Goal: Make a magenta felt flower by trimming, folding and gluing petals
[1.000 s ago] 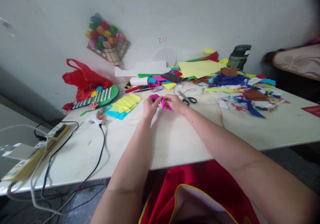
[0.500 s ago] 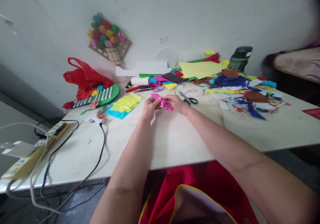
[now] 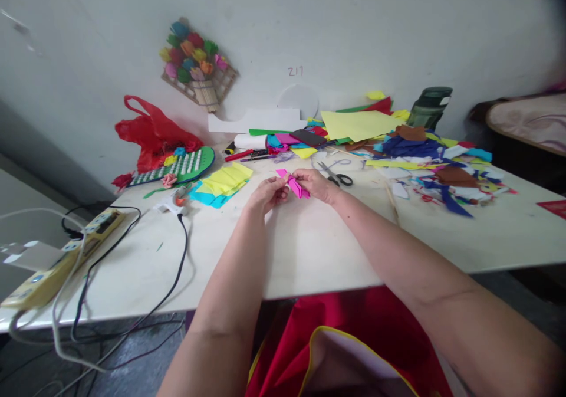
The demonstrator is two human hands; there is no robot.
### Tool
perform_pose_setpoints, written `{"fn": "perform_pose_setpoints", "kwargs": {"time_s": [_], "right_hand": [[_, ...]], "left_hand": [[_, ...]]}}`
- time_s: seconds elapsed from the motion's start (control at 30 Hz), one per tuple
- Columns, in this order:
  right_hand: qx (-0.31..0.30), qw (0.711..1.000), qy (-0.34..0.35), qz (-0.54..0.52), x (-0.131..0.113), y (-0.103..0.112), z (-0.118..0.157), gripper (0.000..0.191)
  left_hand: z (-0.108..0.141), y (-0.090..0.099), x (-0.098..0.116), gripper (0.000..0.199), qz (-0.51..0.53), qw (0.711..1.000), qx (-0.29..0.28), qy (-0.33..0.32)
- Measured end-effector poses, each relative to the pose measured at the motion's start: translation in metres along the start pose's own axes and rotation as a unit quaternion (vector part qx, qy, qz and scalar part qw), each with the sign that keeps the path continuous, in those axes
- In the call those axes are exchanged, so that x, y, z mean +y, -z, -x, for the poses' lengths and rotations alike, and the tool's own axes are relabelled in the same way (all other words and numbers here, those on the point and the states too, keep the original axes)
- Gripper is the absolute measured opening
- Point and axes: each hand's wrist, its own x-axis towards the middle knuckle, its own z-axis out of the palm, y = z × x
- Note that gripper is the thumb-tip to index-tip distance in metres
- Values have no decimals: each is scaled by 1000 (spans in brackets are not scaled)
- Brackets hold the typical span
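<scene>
A strip of bright pink paper [image 3: 299, 188], twisted at its middle, is held just above the white table [image 3: 322, 243]. My left hand [image 3: 268, 193] pinches it near the twist, thumb and forefinger pressed together. On the other side, my right hand [image 3: 313, 184] grips the paper too, its fingertips partly hidden behind the pink folds. Scissors [image 3: 338, 176] with dark handles lie on the table just beyond my right hand. To the left of my left hand are yellow paper sheets [image 3: 227, 177] on top of blue paper [image 3: 210, 197].
A glue gun [image 3: 177, 201] and a power strip [image 3: 66, 261] with trailing cords occupy the left side. Heaped paper scraps [image 3: 455, 179] cover the right, near a green bottle [image 3: 428, 109]. A red plastic bag [image 3: 154, 128] stands at back left behind a green decorated board [image 3: 194, 166].
The lower end of the pink paper, flat and slanting before, now hangs folded together between my hands. My fingers have shifted slightly around the twist.
</scene>
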Motion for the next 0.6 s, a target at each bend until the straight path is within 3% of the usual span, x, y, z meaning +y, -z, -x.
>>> {"fn": "perform_pose_setpoints", "kwargs": {"time_s": [0.43,0.6], "right_hand": [[-12,998,7,54,11,4,-1,15],[-15,999,-26,21,5,2,0,13]], "left_hand": [[2,0,1,45,-56,997,40,-25],[0,2,-1,51,-62,997,16,-53]]}}
